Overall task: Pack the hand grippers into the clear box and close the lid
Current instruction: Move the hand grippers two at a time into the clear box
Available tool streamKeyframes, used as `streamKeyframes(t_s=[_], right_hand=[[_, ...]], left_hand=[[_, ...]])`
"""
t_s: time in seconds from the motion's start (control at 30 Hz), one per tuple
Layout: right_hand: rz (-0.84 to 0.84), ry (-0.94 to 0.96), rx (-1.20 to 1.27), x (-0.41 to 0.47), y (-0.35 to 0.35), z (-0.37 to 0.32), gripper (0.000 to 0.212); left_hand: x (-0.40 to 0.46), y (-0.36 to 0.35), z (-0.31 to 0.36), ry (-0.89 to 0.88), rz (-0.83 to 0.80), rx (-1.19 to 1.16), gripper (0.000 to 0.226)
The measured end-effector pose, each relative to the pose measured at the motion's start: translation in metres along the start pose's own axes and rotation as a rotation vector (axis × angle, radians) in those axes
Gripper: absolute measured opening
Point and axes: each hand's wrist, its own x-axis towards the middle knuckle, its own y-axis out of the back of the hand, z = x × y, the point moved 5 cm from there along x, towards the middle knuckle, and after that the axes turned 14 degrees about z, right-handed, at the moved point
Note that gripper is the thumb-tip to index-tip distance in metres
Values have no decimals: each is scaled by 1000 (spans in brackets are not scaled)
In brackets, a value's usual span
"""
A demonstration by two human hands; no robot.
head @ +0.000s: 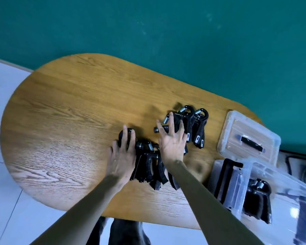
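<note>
1. Head view: a long wooden table with rounded ends (64,106) runs from 9 o'clock toward 3 o'clock, with a teal green wall (148,23) behind it and pale floor tiles (7,200) below.
2. Just right of centre lies a near cluster of black spring-loaded hand grippers (149,167), their handles pointing toward 6 o'clock.
3. A far cluster of black hand grippers with silver coil springs (195,126) lies at 1 o'clock from the first, close beside it.
4. The left hand (121,156) lies flat, fingers spread, on the 9 o'clock side of the near cluster; its fingertips cover a round black knob there. It presses down and pinches nothing.
5. The right hand (172,140) is also splayed wide, palm down, reaching toward 12 o'clock across the gap between the two clusters. Its fingertips rest on the far cluster's nearest gripper. I see no closed grasp.
6. Both forearms wear dark olive sleeves (210,200) coming in from 6 o'clock.
7. At 4 o'clock, at the table's right end, stands the clear plastic storage box (237,188), open and blurred. Black grippers already lie inside it.
8. At 3 o'clock, just beyond the box, the clear lid with a black handle (249,140) lies flat on the table, apart from the box opening.
9. A dark cable (290,161) shows on the floor at the far right.
</note>
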Motion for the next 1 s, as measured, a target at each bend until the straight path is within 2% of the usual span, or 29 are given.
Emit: streamKeyframes(t_s=[0.03, 0.07, 0.17, 0.37, 0.47, 0.6, 0.73, 1.0], right_hand=[[-10, -9, 2, -5, 10, 0, 84], [-9, -20, 8, -11, 19, -1, 83], [101, -23, 9, -23, 45, 7, 81], [163, -86, 5, -48, 89, 33, 85], [204, -136, 12, -59, 105, 54, 86], [264, -204, 65, -69, 129, 76, 80], [362, -255, 104, -93, 147, 120, 77], [371, -368, 53, -145, 162, 231, 81]], left_hand=[[3, 6, 3, 9, -57, 16, 85], [4, 13, 8, -17, -17, 12, 90], [15, 31, 21, -37, 125, 57, 65], [11, 60, 54, -18, 89, 134, 77], [6, 73, 81, -101, 107, 153, 76], [4, 84, 116, -111, 153, 86, 70], [-7, 78, 174, -187, 200, 93, 67], [-64, 52, 293, -259, 210, 10, 76]])
